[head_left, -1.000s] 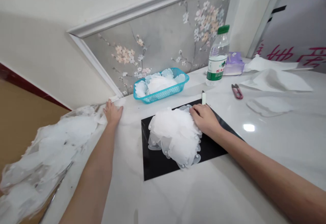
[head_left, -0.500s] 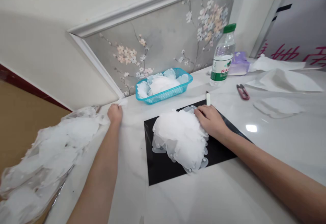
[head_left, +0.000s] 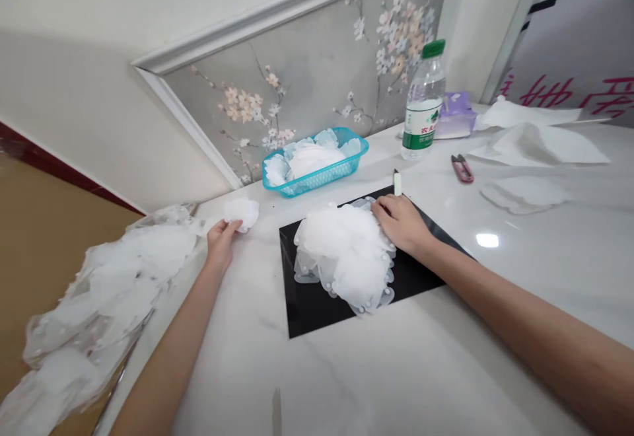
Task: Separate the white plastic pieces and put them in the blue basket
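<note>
In the head view, my left hand (head_left: 221, 241) pinches a small white, thin, scalloped piece of fabric (head_left: 241, 210) between thumb and fingers, just above the table's left part. A heap of similar translucent white pieces (head_left: 347, 244), dotted with small white beads along the edges, lies on a black board (head_left: 307, 317). At the heap's upper right edge rests my right hand (head_left: 402, 223), fingers curled; its fingertips touch the outer pieces, and whatever they grip is hidden.
Behind the board stands a blue basket (head_left: 321, 177) of white pieces. A water bottle (head_left: 423, 109), purple tissue pack (head_left: 456, 115), marker pen (head_left: 397, 183), pink thread snips (head_left: 462, 169) and white sheets (head_left: 539, 145) are farther right. More white pieces (head_left: 113, 277) hang at the left table edge.
My left hand has turned and the white piece now shows fully, spread out above its fingertips. My right hand stays at the heap's edge. The whole view has shifted slightly.
</note>
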The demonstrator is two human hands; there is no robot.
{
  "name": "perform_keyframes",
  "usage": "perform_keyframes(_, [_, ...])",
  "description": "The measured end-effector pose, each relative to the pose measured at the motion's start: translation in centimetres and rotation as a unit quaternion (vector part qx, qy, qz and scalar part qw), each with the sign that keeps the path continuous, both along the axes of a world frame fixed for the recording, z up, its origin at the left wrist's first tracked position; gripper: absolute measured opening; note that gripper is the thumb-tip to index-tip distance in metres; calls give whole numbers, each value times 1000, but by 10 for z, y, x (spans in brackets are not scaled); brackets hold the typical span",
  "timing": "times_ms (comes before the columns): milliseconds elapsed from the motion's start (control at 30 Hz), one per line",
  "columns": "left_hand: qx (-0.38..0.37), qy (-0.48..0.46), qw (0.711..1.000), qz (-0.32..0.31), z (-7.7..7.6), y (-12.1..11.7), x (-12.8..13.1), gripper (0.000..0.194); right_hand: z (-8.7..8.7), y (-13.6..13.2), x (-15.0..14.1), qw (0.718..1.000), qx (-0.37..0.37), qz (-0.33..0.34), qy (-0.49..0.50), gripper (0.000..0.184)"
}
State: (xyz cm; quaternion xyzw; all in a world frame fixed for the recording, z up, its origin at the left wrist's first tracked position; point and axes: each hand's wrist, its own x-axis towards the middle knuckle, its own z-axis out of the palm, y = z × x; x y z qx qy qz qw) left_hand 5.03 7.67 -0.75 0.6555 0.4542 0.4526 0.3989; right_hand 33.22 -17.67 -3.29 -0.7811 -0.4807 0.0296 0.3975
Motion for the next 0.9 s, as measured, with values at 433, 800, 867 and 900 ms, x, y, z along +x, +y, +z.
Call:
perform_keyframes(433, [18, -86, 989, 117, 9, -14, 2, 64, -2, 0, 0, 1000, -7, -4, 0, 26])
perform_keyframes(800, [296, 11, 954, -43, 31, -120, 62, 17, -1, 0, 1, 1000, -5, -6, -9, 24])
perform_keyframes(867, [345, 77, 913, -203, 23, -148, 69, 21, 0, 0, 0, 1000, -5, -1, -13, 25])
perform_keyframes(900, [362, 107, 887, -265, 18, -158, 71, 25, 0, -1, 0, 1000, -7, 2, -16, 25])
